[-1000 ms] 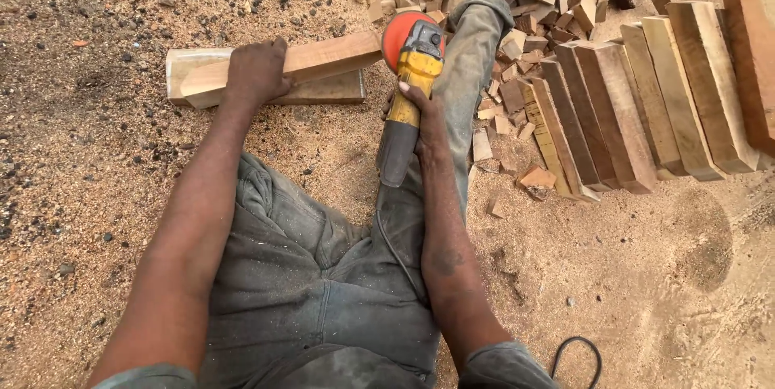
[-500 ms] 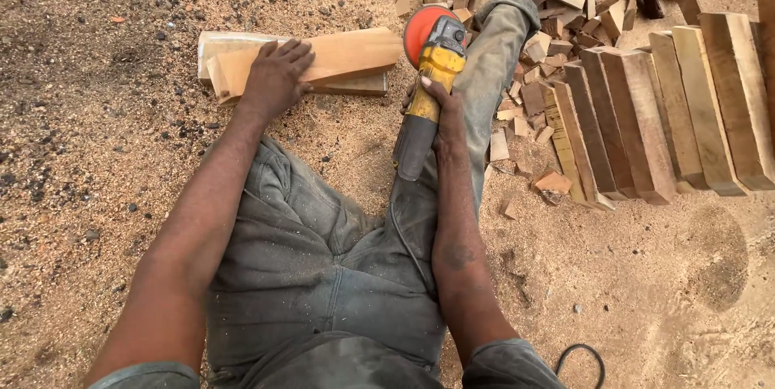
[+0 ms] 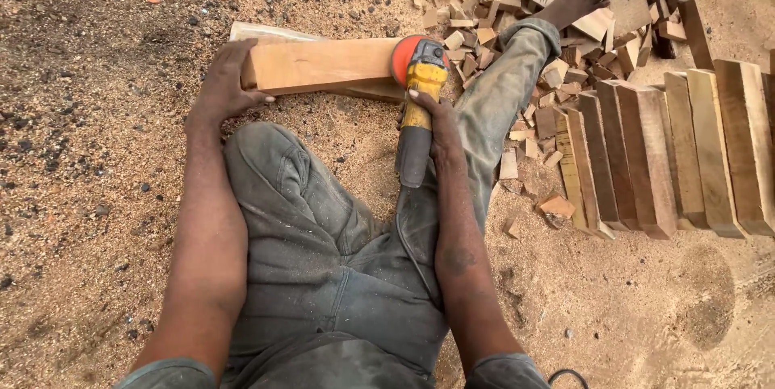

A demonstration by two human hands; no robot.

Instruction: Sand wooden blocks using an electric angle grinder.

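Sandy ground (image 3: pixel 97 195) bears wooden blocks (image 3: pixel 678 147) and offcuts (image 3: pixel 476 2).

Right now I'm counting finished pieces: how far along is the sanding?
Looks done: a row of wooden blocks stands on the person's right. In hand: the left hand steadies a wooden block while the right hand holds the angle grinder at its end. What remains can't be told.

left hand (image 3: pixel 222 90) slid to block (image 3: pixel 323 64) end | grinder (image 3: pixel 418 106) disc now on block
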